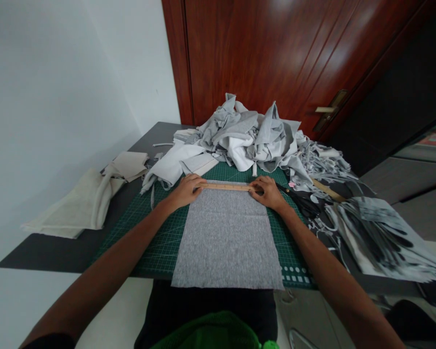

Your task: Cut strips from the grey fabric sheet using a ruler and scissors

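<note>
Beyond your two grips, which pressed the wooden ruler (225, 186) at each end, a heap of grey and white fabric (250, 138) closed off the far side, its near edge just past the ruler. Right of your right hand (269, 192), black scissors (301, 202) lay just beside the knuckles, with grey strips (323, 162) and a stack of dark printed pieces (381, 237) crowding the counter further out. Left of your left hand (184, 191), the green cutting mat (156, 242) lay bare, leaving room, until the folded cream cloth (83, 203) well apart. Towards you, the flat grey felt sheet (227, 237) offered open passage between your forearms.
</note>
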`<state>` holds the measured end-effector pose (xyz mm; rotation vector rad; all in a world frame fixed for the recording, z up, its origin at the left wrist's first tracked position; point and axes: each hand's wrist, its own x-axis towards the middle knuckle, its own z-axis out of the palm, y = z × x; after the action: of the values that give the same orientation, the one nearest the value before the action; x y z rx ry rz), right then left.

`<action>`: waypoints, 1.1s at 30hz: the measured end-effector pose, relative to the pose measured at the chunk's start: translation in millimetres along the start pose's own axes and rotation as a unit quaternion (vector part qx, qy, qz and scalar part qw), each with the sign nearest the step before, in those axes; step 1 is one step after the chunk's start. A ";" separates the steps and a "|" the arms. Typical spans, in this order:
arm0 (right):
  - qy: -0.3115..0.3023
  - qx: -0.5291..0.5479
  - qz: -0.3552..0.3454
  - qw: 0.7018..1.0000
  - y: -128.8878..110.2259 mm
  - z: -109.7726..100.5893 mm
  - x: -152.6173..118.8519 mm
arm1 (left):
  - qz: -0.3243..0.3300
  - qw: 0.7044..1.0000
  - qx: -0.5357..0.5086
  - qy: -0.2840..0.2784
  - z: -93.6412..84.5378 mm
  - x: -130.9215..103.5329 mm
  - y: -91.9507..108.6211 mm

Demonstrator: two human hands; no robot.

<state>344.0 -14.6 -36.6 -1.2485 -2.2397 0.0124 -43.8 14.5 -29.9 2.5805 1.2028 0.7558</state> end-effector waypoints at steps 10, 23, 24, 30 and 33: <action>0.020 0.020 0.025 0.999 15.4 9.6 -2.8 | -0.022 1.000 0.018 0.005 4.7 2.5 4.8; 0.017 0.044 0.028 0.998 18.5 7.5 -5.8 | -0.042 0.998 0.026 0.028 9.3 5.0 7.9; 0.017 0.044 0.029 0.998 18.5 7.6 -5.9 | -0.042 0.998 0.026 0.027 9.0 4.9 7.9; 0.010 0.036 0.034 0.999 17.7 7.2 -5.9 | -0.048 0.998 0.029 0.023 6.4 4.2 11.2; 0.011 0.025 0.035 0.999 17.4 7.7 -5.5 | -0.053 0.998 0.033 0.022 6.0 4.1 12.3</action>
<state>356.0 -7.1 -50.4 -1.2943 -2.1620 0.0795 -30.4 9.8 -28.9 2.5411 1.3879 0.7656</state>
